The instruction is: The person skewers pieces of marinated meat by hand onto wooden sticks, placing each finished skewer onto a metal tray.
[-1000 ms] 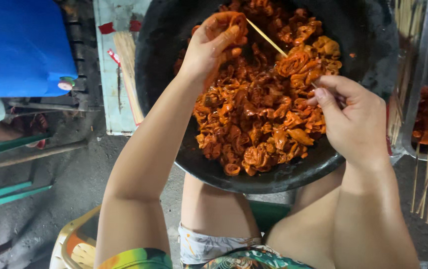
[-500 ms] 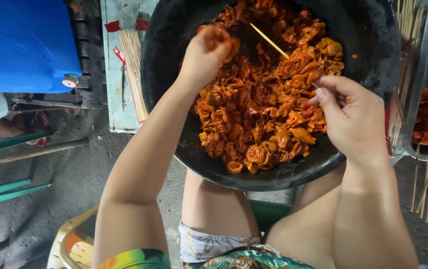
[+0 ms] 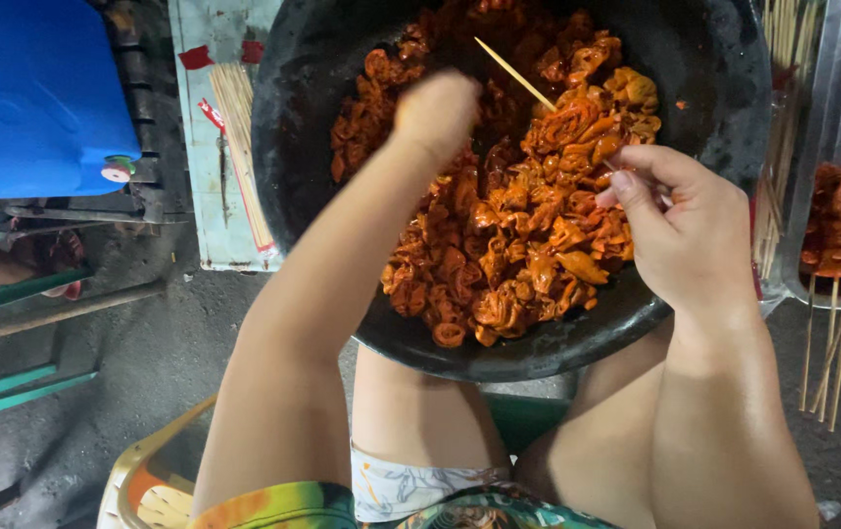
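The right hand (image 3: 690, 230) pinches a thin, stiff bamboo skewer (image 3: 515, 73) by its near end; the left hand (image 3: 437, 111) is fisted in the soft, oily-looking orange marinated meat pieces (image 3: 523, 235) heaped in the round black pan (image 3: 283, 147). They look slippery and are best pinched firmly. A blue plastic container (image 3: 33, 93) sits far left.

The black basin (image 3: 322, 59) is crowded with orange meat pieces (image 3: 518, 235), and a skewer (image 3: 513, 73) slants across its far side. Bare basin wall lies far left. A skewered-meat tray (image 3: 822, 118) blocks the right.
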